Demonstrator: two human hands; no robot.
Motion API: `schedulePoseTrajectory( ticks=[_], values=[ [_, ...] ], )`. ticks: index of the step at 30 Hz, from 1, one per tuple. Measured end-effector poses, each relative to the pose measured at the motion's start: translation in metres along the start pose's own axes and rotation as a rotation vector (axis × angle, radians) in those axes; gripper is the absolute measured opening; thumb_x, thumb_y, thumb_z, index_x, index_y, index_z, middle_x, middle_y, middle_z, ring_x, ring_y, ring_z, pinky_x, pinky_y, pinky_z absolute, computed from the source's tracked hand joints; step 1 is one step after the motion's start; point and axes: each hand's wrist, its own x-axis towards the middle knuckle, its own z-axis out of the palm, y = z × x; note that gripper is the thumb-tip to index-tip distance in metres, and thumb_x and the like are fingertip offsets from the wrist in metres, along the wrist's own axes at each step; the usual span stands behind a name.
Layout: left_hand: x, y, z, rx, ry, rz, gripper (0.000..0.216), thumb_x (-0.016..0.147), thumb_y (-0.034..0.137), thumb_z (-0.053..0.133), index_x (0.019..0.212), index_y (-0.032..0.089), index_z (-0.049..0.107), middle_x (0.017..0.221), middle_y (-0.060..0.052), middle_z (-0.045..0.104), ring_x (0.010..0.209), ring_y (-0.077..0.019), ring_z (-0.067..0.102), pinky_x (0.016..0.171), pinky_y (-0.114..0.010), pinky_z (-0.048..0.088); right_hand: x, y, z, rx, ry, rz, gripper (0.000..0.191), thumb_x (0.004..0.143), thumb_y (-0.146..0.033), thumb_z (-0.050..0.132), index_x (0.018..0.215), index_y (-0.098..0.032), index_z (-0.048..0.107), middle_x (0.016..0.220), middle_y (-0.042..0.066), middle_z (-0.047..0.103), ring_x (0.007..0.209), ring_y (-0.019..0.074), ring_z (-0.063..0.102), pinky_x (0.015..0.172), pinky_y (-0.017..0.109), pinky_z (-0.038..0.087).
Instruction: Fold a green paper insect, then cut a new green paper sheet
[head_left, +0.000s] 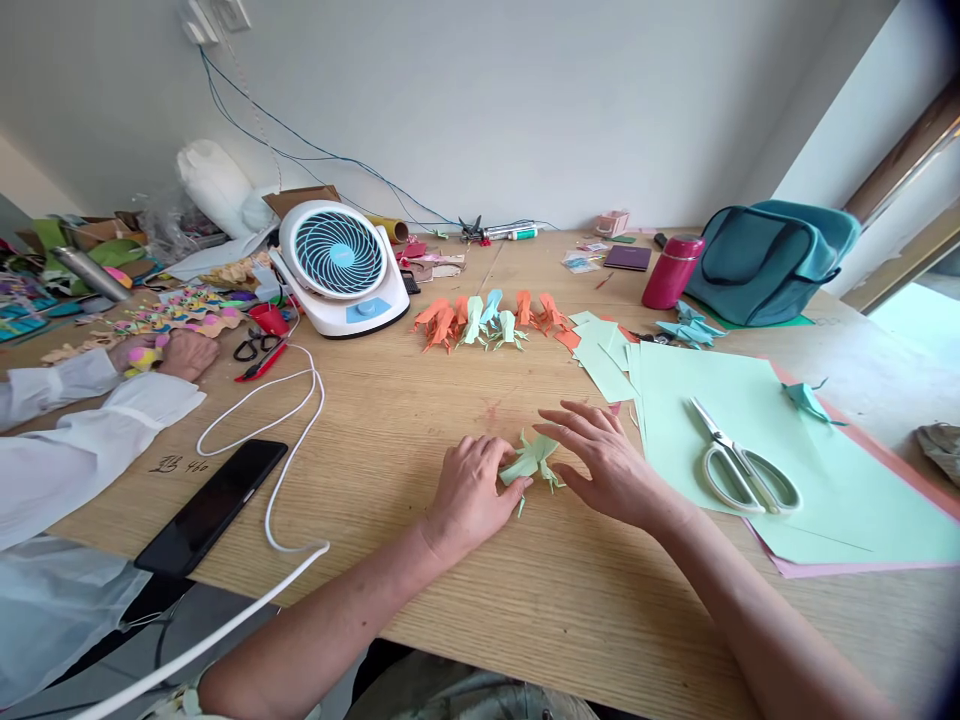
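A pale green folded paper figure [534, 458] with thin legs rests on the wooden table between my hands. My left hand [476, 485] grips its left side, fingers and thumb closed around the paper. Over its right side hovers my right hand [604, 460], fingers spread apart; whether a fingertip brushes the paper I cannot tell. Beyond my hands stands a row of similar folded figures, among them an orange one [441, 325], a green one [474, 320] and a blue one [492, 305]. White-handled scissors [739, 465] lie on green paper sheets [840, 500] to the right.
A small fan [341, 260] stands at the back left. A white cable [274, 500] and a phone [214, 505] lie nearer. At far left, a co-worker's hands [187, 355] work among decorations. A pink bottle [673, 272] and a teal bag [772, 260] stand back right.
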Motion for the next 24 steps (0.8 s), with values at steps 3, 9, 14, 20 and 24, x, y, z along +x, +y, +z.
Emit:
schedulePoseTrajectory(
  ticks=[3, 9, 14, 20, 24],
  values=[
    [0.0, -0.001, 0.004, -0.016, -0.003, 0.001, 0.017, 0.078, 0.024, 0.072, 0.087, 0.02, 0.058, 0.089, -0.002, 0.068, 0.089, -0.0231, 0.059, 0.08, -0.037, 0.043, 0.008, 0.007, 0.0, 0.019, -0.06, -0.045, 0.046, 0.087, -0.018, 0.06, 0.131, -0.028, 0.055, 0.13, 0.007, 0.062, 0.128, 0.032, 0.044, 0.104, 0.053, 0.033],
    [0.001, -0.004, 0.009, -0.069, 0.009, 0.021, 0.015, 0.079, 0.02, 0.07, 0.085, 0.021, 0.057, 0.089, -0.001, 0.068, 0.087, -0.0215, 0.058, 0.079, -0.036, 0.043, 0.007, 0.017, 0.007, 0.11, -0.113, -0.011, 0.025, 0.086, -0.019, 0.063, 0.111, -0.024, 0.066, 0.101, 0.007, 0.067, 0.096, 0.0244, 0.058, 0.087, 0.042, 0.043],
    [0.001, -0.006, 0.01, -0.162, 0.006, 0.016, 0.015, 0.08, 0.017, 0.069, 0.083, 0.022, 0.055, 0.086, 0.001, 0.067, 0.086, -0.0194, 0.059, 0.078, -0.034, 0.044, 0.004, 0.017, 0.015, 0.263, -0.078, -0.027, 0.023, 0.087, -0.017, 0.061, 0.109, -0.021, 0.066, 0.1, 0.009, 0.064, 0.093, 0.0223, 0.06, 0.083, 0.037, 0.047],
    [0.0, -0.007, 0.008, -0.219, -0.008, 0.03, 0.02, 0.076, 0.015, 0.072, 0.082, 0.022, 0.055, 0.085, 0.002, 0.066, 0.086, -0.0182, 0.059, 0.078, -0.031, 0.045, 0.002, 0.011, 0.022, 0.432, -0.051, -0.033, 0.021, 0.09, -0.016, 0.056, 0.108, -0.02, 0.066, 0.1, 0.009, 0.061, 0.091, 0.0194, 0.062, 0.08, 0.032, 0.052],
    [-0.001, -0.009, 0.008, -0.227, -0.008, 0.046, 0.017, 0.079, 0.014, 0.069, 0.079, 0.022, 0.054, 0.082, 0.001, 0.065, 0.084, -0.0173, 0.06, 0.077, -0.03, 0.045, 0.0, 0.008, 0.024, 0.444, -0.056, -0.018, 0.024, 0.09, -0.017, 0.057, 0.112, -0.022, 0.065, 0.103, 0.009, 0.061, 0.091, 0.0188, 0.063, 0.08, 0.032, 0.053]
  ],
)
